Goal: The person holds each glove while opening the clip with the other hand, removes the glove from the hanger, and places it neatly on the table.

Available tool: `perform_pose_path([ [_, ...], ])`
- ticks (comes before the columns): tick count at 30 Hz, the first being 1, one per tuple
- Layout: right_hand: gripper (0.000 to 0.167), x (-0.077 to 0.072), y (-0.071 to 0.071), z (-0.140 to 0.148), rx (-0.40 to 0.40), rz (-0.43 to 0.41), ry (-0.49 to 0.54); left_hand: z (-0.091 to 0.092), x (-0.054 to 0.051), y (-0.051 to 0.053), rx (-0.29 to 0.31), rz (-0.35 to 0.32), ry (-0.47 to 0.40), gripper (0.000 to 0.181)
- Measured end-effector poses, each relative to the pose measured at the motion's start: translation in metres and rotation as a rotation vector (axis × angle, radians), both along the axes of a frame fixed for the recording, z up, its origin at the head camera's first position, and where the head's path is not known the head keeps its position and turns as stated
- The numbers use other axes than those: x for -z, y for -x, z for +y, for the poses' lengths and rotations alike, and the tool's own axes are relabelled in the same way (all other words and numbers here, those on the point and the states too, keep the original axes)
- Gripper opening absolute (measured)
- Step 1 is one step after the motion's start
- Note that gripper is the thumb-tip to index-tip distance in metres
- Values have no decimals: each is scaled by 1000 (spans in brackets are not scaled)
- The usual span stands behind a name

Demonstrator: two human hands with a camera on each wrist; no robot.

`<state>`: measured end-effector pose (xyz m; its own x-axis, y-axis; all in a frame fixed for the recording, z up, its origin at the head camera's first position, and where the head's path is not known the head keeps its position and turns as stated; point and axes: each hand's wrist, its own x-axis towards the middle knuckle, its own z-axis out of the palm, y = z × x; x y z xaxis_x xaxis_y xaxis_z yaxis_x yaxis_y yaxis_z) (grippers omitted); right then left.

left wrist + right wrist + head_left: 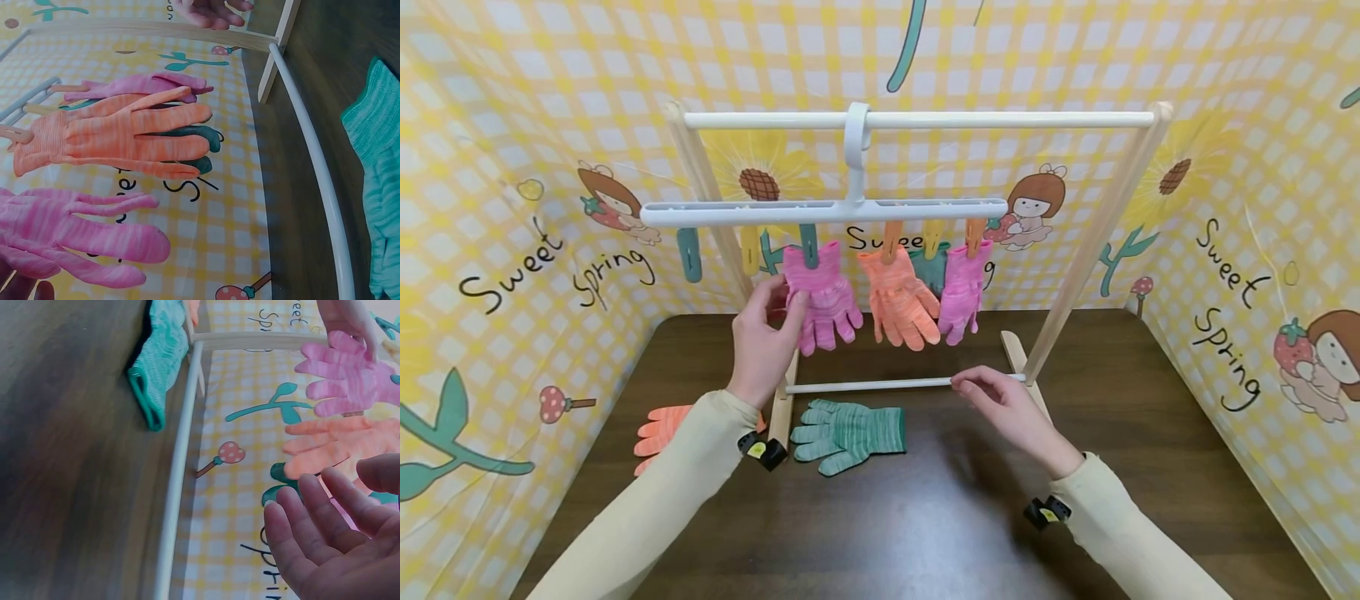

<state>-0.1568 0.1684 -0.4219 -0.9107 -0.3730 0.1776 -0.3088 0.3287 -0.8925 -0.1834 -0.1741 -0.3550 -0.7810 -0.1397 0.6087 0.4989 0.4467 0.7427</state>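
Observation:
A pink glove [824, 296] hangs fingers-down from a green clip [808, 246] on the white hanger [745, 213]. My left hand [765, 337] pinches its left edge, thumb in front; in the left wrist view only fingertips show at the bottom corner. My right hand [1000, 404] is held low in front of the rack, its fingers loosely bent and holding nothing, as the right wrist view also shows. To the right of the pink glove hang an orange glove [901, 300], a second pink glove [964, 292] and, partly hidden, a green glove [931, 268].
The hanger hooks over the top bar of a wooden rack [1000, 120]. A green striped glove [850, 435] lies on the dark table [880, 533] and an orange one [661, 429] lies partly behind my left forearm. A green clip [689, 255] and a yellow clip [750, 250] hold nothing.

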Motion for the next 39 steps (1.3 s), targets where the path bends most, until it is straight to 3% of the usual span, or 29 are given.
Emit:
perform_pose_path([
  [8, 23, -20, 3, -11, -4, 37, -44, 4, 2, 1, 10, 12, -31, 24],
  [15, 25, -47, 8, -31, -51, 44, -12, 5, 5, -1, 20, 22, -67, 22],
  [22, 25, -76, 15, -54, -84, 114, 23, 5, 4, -3, 28, 25, -81, 23],
  [39, 27, -127, 29, -98, -137, 227, 133, 8, 2, -6, 24, 30, -69, 20],
])
